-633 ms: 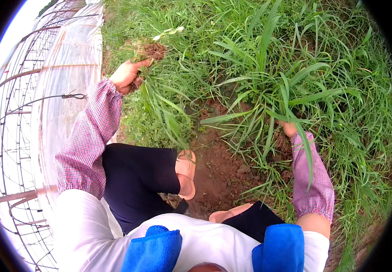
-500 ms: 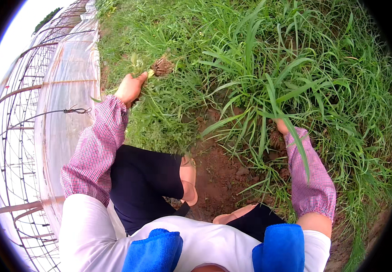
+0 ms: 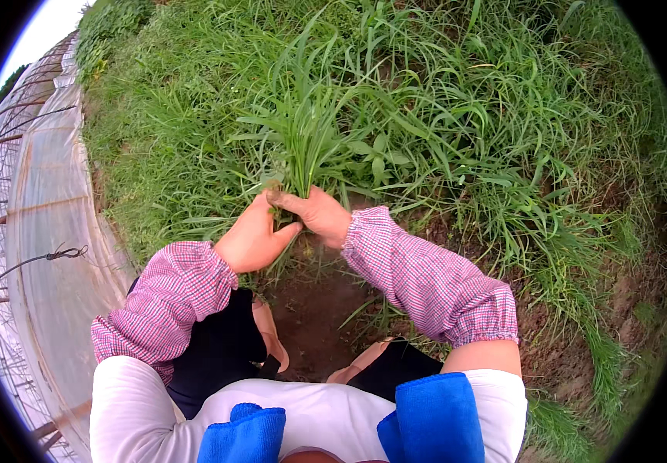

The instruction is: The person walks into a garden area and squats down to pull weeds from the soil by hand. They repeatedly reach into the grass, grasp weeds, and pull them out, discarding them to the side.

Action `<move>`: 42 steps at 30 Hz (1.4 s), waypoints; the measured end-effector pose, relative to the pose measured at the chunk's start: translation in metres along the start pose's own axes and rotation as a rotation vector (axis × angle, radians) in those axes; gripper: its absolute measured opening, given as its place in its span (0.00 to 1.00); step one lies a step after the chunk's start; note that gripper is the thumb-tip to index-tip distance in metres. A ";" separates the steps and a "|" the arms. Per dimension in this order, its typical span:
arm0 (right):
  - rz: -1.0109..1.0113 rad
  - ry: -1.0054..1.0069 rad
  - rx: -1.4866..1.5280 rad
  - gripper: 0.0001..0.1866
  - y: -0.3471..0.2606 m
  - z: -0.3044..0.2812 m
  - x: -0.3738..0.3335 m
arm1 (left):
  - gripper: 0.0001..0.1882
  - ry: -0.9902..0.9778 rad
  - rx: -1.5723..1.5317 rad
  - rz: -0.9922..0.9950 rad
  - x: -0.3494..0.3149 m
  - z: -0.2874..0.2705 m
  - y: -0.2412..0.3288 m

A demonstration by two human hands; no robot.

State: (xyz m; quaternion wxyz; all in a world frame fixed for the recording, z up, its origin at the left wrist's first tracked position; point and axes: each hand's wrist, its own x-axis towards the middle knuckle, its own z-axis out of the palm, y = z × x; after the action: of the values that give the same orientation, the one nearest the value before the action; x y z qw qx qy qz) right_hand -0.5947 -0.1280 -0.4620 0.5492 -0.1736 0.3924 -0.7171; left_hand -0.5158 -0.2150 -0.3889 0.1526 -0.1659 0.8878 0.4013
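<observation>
My two hands meet in front of me at the base of a tuft of long green grass [image 3: 303,143]. My right hand [image 3: 324,216] is closed round the lower stems, its soiled thumb lying across them to the left. Just beside and below it, my left hand [image 3: 252,238] is also closed on the tuft, with its thumb reaching toward the right hand. The blades fan upward and away from both hands. Most of the fingers are hidden under the hands, and the roots of the tuft cannot be made out. Checked pink sleeves cover both forearms.
Dense grass and weeds [image 3: 457,116] spread ahead and to the right. Bare brown soil [image 3: 310,316] shows between my knees. On the left runs a plastic-covered tunnel frame [image 3: 56,193] with a dark wire loop [image 3: 67,252]. A blue towel [image 3: 437,417] hangs over my shoulders.
My left hand, which held an uprooted weed out to the left, has come in to the middle. My right hand has moved leftward from the grass base to meet it. The view has shifted rightward.
</observation>
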 end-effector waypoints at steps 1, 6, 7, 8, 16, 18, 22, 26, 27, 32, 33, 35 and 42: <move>0.011 0.036 0.078 0.15 -0.005 0.011 0.005 | 0.30 0.034 0.085 -0.031 -0.009 -0.004 0.004; -0.002 0.304 0.107 0.12 -0.031 -0.016 0.006 | 0.28 0.002 -0.167 0.126 -0.031 -0.021 0.037; 0.041 0.344 0.052 0.12 -0.039 -0.025 -0.002 | 0.27 -0.020 -0.117 0.168 -0.033 -0.025 0.043; 0.124 0.346 0.036 0.13 -0.035 -0.025 -0.010 | 0.27 -0.022 -0.125 0.187 -0.033 -0.027 0.042; 0.450 0.806 -0.330 0.14 -0.133 -0.060 -0.093 | 0.17 -0.127 -0.082 0.286 -0.040 -0.029 0.021; 0.094 1.158 -0.520 0.13 -0.244 -0.087 -0.113 | 0.17 -0.220 -0.024 0.384 -0.042 -0.020 0.025; -0.763 1.431 -0.420 0.29 -0.425 -0.080 -0.140 | 0.20 -0.362 0.161 0.464 -0.052 -0.006 0.022; -0.677 1.249 -0.942 0.24 -0.400 -0.102 -0.109 | 0.22 -0.534 0.425 0.432 -0.066 -0.005 0.015; -0.676 1.061 -0.872 0.22 -0.353 -0.095 -0.084 | 0.22 -0.608 0.499 0.417 -0.070 -0.003 0.013; 0.654 -0.125 -0.587 0.12 -0.088 -0.095 -0.034 | 0.23 -0.635 0.535 0.363 -0.079 -0.001 0.003; 0.892 -0.155 -0.616 0.12 -0.048 -0.099 -0.039 | 0.23 -0.638 0.529 0.363 -0.079 -0.001 0.003; 1.234 -0.130 -0.932 0.12 0.006 -0.105 -0.042 | 0.23 -0.612 0.541 0.350 -0.080 -0.004 0.003; 0.805 -0.143 -1.617 0.24 0.055 -0.111 -0.020 | 0.23 -0.593 0.499 0.284 -0.088 -0.007 0.010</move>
State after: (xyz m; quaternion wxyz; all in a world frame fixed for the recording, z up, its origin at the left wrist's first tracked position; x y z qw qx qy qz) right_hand -0.6270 -0.0730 -0.5698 0.4920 -0.4003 0.7723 0.0359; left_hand -0.4416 -0.1986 -0.3419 0.3804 0.1233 0.8894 0.2215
